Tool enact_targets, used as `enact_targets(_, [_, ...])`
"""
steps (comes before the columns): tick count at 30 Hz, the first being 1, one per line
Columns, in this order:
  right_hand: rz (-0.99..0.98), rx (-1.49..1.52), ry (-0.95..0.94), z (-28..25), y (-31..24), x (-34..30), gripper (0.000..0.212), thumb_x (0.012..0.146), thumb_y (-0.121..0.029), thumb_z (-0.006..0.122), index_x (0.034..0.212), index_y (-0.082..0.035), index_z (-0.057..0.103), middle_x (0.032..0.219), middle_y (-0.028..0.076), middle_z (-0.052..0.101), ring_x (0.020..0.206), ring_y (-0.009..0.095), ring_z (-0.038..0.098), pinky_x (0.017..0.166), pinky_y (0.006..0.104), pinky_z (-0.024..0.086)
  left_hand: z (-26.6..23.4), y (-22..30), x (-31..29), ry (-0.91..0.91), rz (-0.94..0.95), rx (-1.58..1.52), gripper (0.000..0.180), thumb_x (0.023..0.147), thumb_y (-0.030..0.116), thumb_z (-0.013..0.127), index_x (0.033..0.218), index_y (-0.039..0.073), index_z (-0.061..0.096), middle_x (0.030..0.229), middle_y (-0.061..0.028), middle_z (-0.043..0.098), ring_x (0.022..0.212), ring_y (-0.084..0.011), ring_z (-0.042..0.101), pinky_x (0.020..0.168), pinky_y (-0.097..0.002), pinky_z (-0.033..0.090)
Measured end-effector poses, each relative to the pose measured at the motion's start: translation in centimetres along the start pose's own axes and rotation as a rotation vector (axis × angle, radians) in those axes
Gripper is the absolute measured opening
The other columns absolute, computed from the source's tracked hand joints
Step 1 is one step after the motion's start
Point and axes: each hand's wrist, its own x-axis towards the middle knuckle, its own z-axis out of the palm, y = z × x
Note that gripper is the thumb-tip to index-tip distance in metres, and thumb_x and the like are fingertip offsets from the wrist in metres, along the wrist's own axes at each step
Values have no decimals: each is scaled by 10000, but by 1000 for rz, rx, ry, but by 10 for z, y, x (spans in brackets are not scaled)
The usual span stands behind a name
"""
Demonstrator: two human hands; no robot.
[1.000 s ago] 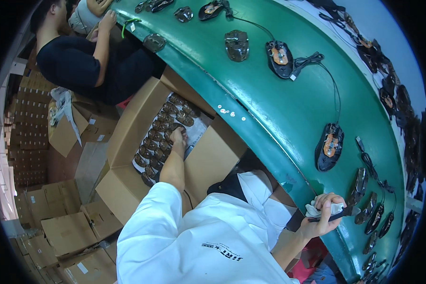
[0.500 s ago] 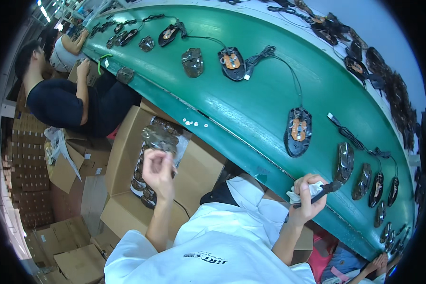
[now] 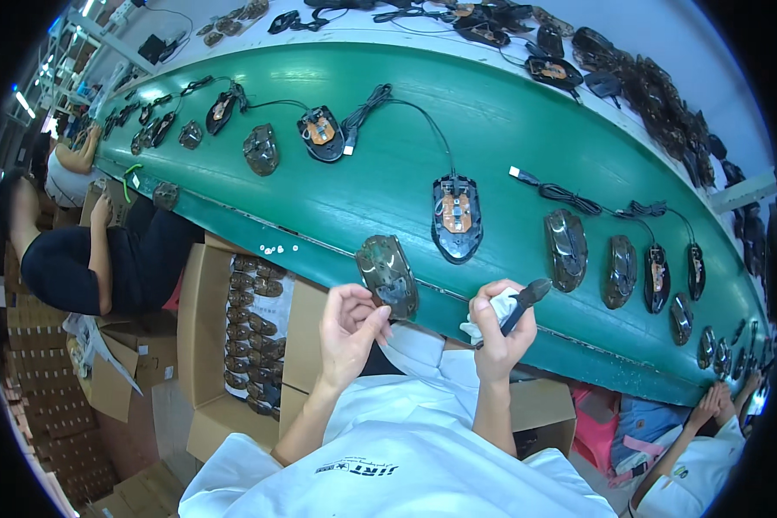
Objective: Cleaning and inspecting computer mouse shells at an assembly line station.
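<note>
Partly hidden cloth point(image 3: 502, 305), dark tool point(image 3: 527, 300) half-covered by right fingers point(image 3: 489, 323).

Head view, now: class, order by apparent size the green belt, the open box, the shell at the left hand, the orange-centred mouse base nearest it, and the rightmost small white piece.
1. Green belt
2. Open box
3. Shell and mouse base: too alike to rank; nearness may mislead
4. White piece

Holds a shell point(image 3: 390, 278) at the left hand point(image 3: 347, 337), over the near edge of the belt point(image 3: 527, 129), a tool point(image 3: 539, 291) in the right hand point(image 3: 502, 337). Faces a mouse base point(image 3: 457, 223) farther in. Has a carton point(image 3: 200, 324) at left.
</note>
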Motion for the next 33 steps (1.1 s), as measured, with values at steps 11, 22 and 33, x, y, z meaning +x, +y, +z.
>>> enact_targets(11, [-11,52,-17,1,5,2,190,812,30,604,993,-26,587,820,61,602,644,126,509,606,231,418,-14,14,17,-55,240,775,191,837,-18,711,968,11,575,908,-68,556,566,-75,454,478,-213,355])
enact_targets(22, [-20,15,5,6,2,-2,215,805,30,611,1012,-20,577,809,74,602,642,135,523,604,242,432,14,99,8,-457,720,901,253,732,-9,749,966,14,656,883,-50,567,522,-107,415,474,-236,349])
enact_targets(33, [38,77,-15,13,7,4,203,836,4,635,1031,-40,600,819,16,607,627,86,486,567,223,408,65,98,16,-855,767,919,201,733,26,725,904,-34,638,792,-119,634,551,-195,493,500,-267,398])
